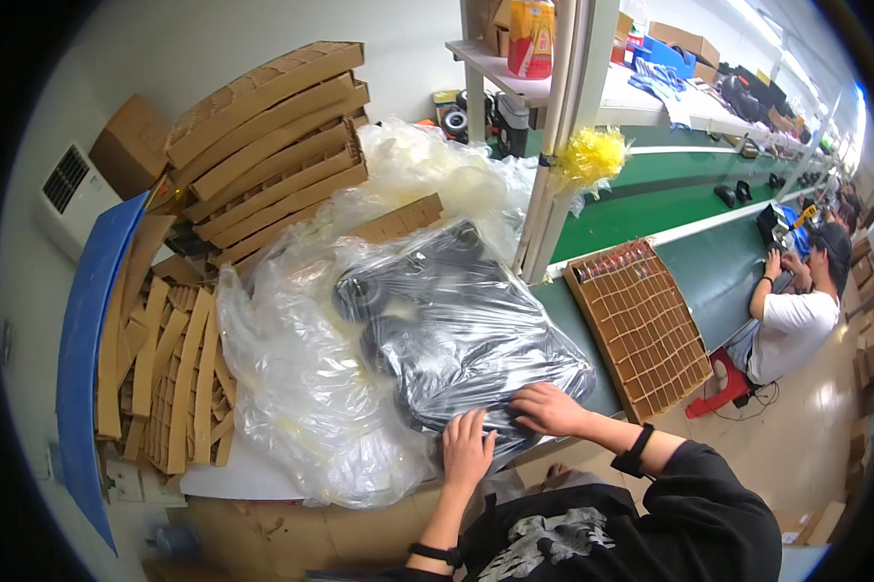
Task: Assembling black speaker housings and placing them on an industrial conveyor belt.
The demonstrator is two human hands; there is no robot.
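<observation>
A large bundle of black parts (476,344) lies under shiny clear plastic film at the near edge of the bench. Some rounded dark shapes show through the film at its far left, but their kind cannot be made out. My left hand (468,451) rests on the bundle's near edge, fingers spread over the film. To its right, my right hand (548,409) lies on the same film with fingers stretched out to the left. Neither hand visibly lifts anything.
Crumpled clear plastic bags (311,388) heap up to the left. Beyond stand stacked cardboard dividers (282,145). A divided cardboard tray (640,330) sits right, on the green conveyor (718,242). A post (558,145) rises behind the bundle. Another person (795,310) sits far right.
</observation>
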